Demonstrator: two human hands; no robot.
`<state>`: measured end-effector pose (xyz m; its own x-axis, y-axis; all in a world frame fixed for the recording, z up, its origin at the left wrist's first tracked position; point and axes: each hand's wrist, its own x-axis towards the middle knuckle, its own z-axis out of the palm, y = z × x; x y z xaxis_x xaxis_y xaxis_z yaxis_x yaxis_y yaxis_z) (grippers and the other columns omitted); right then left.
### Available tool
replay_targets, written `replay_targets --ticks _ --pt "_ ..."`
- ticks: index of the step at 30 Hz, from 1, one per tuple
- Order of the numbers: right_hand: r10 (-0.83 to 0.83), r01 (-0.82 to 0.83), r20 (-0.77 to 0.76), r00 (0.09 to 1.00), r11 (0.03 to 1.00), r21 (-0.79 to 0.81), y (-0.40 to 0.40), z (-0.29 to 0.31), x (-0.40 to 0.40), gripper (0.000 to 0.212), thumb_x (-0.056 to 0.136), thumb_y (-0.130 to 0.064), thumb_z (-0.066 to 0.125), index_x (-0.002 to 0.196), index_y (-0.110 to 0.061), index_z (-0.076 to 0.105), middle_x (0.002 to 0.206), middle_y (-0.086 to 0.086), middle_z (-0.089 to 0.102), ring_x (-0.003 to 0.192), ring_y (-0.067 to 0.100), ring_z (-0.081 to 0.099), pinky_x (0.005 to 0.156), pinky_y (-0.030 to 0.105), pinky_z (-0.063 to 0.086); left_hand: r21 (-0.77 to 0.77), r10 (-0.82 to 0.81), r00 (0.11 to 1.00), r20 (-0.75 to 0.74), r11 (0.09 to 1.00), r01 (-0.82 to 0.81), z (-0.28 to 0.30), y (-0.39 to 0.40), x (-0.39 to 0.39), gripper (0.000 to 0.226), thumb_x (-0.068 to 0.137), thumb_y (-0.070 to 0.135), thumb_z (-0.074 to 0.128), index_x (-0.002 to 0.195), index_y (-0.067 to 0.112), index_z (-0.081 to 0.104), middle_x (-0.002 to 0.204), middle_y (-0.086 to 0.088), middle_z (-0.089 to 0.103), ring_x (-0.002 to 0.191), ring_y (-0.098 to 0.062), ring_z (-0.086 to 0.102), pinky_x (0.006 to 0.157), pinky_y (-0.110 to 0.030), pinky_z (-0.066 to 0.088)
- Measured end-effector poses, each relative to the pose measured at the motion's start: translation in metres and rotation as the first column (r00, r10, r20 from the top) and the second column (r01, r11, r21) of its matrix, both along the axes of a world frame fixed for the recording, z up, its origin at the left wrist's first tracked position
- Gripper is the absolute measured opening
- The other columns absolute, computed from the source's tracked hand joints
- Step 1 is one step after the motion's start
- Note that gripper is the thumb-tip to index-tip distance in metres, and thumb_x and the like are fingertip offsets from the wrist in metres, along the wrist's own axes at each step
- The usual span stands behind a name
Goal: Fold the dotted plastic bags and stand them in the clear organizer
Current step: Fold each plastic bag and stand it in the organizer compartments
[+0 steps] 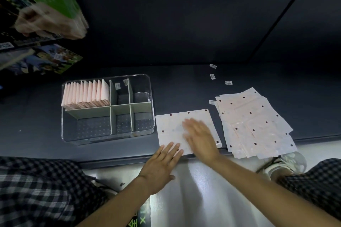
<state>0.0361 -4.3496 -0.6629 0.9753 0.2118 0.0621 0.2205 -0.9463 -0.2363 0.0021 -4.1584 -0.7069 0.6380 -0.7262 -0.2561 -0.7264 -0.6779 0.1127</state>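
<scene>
I am looking down at the dark worktop [184, 83] with both hands out flat. My left hand [160, 166] is lying with straight, spread fingers, the fingertips touching the near edge of 1 bag [173, 127] spread flat on the worktop; its grip is wide and holding nothing. My right hand [200, 137] is lying palm down on the same bag, fingers straight and slightly blurred; its grip is also wide, pressing rather than clasping.

The bag is sitting just right of the organizer [108, 135] and just left of the stack [256, 125] of unfolded dotted bags, which is fanning out and overhanging the near edge of the worktop. The organizer is standing on the worktop with pale dividers splitting it into 6 compartments. Folded bags [86, 94] are standing upright in a row in the far left compartment, filling it.

A few small labels [213, 76] are lying on the worktop beyond the stack. Checked fabric [36, 190] is showing at both lower corners, and a shoe [287, 162] is showing below the stack.
</scene>
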Motion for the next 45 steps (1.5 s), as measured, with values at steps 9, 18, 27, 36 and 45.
replay_targets --ticks 9,18,27,36,45 --pt "0.073 -0.165 -0.267 0.961 0.925 -0.342 -0.056 -0.017 -0.074 0.069 0.091 -0.055 0.026 0.137 -0.006 0.047 0.145 0.008 0.042 0.133 0.022 0.042 0.111 0.039 0.013 0.066 0.012 1.000 0.023 0.998 -0.013 0.003 0.017 -0.002 0.082 0.098 0.051 0.030 0.137 0.020 -0.035 0.147 0.000 -0.037 0.134 -0.022 -0.036 0.106 -0.041 -0.027" --pt "0.035 -0.036 -0.008 0.999 0.980 -0.194 -0.075 0.002 -0.066 0.040 0.092 -0.039 0.051 0.111 -0.008 0.068 0.119 0.006 0.066 0.109 0.027 0.063 0.104 0.036 0.039 -0.034 0.065 0.992 0.109 0.997 -0.062 0.022 0.037 -0.007 0.074 0.078 0.050 0.068 0.139 0.015 0.045 0.147 -0.003 0.040 0.134 -0.022 0.040 0.109 -0.044 0.035" --pt "0.123 -0.122 0.056 0.991 0.992 -0.012 -0.033 -0.004 -0.036 0.015 0.065 -0.013 0.085 0.072 -0.016 0.072 0.083 -0.002 0.069 0.071 0.020 0.065 0.063 0.027 0.055 -0.319 0.281 0.959 0.033 0.913 -0.256 0.029 0.016 0.004 0.034 0.075 0.031 0.077 0.104 0.016 0.067 0.108 0.001 0.064 0.097 -0.022 0.063 0.080 -0.031 0.051" --pt "0.121 -0.080 -0.353 0.928 0.989 0.128 -0.035 0.006 -0.026 0.011 0.094 -0.014 0.048 0.092 -0.015 0.058 0.102 -0.004 0.059 0.100 0.015 0.050 0.085 0.029 0.043 -0.357 0.267 0.948 -0.175 0.880 -0.314 0.020 0.015 0.019 0.063 0.082 0.043 0.066 0.138 0.026 0.042 0.148 0.008 0.034 0.138 -0.014 0.027 0.111 -0.027 0.020" --pt "0.186 0.083 -0.695 0.694 0.939 0.334 -0.052 0.040 -0.010 0.019 0.084 -0.042 0.065 0.099 -0.032 0.061 0.103 -0.016 0.065 0.099 -0.001 0.058 0.090 0.019 0.045 -0.458 0.347 0.870 -0.351 0.746 -0.483 0.028 0.016 0.016 0.025 0.091 0.016 0.056 0.108 0.027 0.071 0.116 0.011 0.067 0.110 -0.009 0.059 0.090 -0.021 0.044"
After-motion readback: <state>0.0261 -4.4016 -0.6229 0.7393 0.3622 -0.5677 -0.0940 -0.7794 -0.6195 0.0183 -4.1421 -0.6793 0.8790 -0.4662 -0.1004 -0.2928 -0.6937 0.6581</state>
